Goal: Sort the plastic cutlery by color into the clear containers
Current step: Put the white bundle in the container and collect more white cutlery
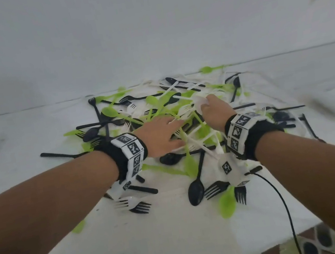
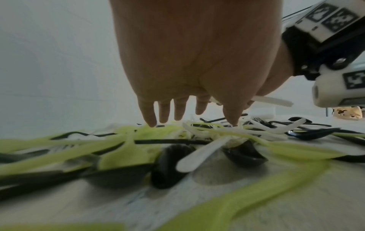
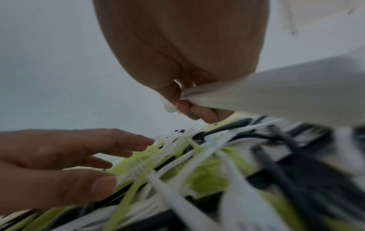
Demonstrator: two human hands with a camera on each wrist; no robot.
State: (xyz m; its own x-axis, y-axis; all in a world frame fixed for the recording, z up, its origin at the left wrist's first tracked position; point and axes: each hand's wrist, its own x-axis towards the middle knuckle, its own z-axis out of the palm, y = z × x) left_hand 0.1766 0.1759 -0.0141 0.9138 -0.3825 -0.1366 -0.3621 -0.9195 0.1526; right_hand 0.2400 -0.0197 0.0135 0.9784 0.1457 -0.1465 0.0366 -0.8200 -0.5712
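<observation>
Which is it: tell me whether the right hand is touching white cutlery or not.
Touching. The right wrist view shows the right hand with thumb and fingers pinched round white cutlery, no gap between them.

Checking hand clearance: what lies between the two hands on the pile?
Head view: no bare gap. A white fork and green cutlery lie between the left hand and right hand.

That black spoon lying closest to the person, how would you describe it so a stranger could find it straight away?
Start at the tangled pile of green, black and white plastic cutlery on the white cloth-covered table, then come toward the near edge below the right hand. The black plastic spoon lies there, bowl nearest the person, handle pointing back into the pile. Black forks flank it, but it alone has a glossy oval bowl.
</observation>
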